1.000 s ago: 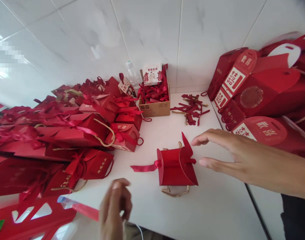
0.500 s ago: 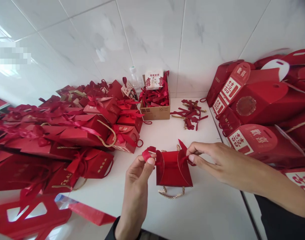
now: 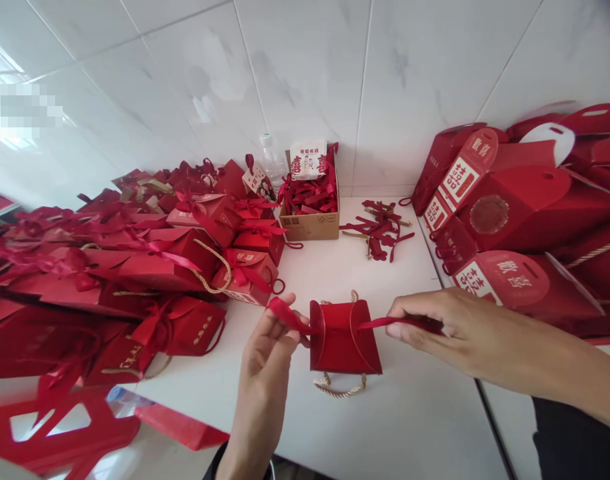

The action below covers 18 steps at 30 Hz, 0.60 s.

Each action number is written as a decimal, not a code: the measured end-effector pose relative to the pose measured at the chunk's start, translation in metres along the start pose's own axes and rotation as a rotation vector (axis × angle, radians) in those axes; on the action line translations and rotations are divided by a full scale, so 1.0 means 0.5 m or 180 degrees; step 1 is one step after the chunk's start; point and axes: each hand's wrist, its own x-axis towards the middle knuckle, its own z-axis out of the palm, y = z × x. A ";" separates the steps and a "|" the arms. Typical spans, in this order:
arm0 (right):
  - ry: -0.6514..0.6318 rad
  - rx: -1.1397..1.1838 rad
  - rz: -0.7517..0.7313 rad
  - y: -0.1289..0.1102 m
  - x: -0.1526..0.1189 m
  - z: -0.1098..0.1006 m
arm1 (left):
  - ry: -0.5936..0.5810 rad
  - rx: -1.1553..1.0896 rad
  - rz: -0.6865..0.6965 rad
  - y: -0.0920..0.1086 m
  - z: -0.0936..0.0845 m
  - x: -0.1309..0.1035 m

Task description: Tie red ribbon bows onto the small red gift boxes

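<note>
Ribbon [image 3: 373, 323] threaded but not yet tied, your right hand [image 3: 449, 327] pinches one end, your left hand [image 3: 267, 365] seemingly grips the other, the red box [image 3: 343, 352] between them.

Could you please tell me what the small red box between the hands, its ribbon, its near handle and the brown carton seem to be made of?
Small red box: likely card, smooth; its flap edges are thin and curved.
Ribbon: perhaps satin fabric; thin, softly bent, slightly glossy.
Near handle: twisted cord, fibre unclear; ridged, pale strands spiral.
Brown carton: probably cardboard, matte, with dark printed marks.
</note>
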 end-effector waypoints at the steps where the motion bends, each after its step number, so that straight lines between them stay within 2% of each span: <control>1: -0.0006 -0.0007 -0.0012 -0.001 0.001 0.001 | -0.0012 0.0104 -0.0059 -0.001 -0.001 -0.001; 7: -0.0162 0.0038 0.0134 -0.007 -0.003 -0.003 | 0.0165 0.0374 -0.0100 -0.002 0.000 0.011; 13: 0.0080 0.0058 0.0166 0.002 -0.004 -0.007 | 0.0214 0.0415 -0.0287 -0.002 0.004 0.016; 18: -0.0025 -0.0057 0.0056 0.009 0.000 -0.002 | 0.0225 0.0215 -0.0539 0.011 0.007 0.008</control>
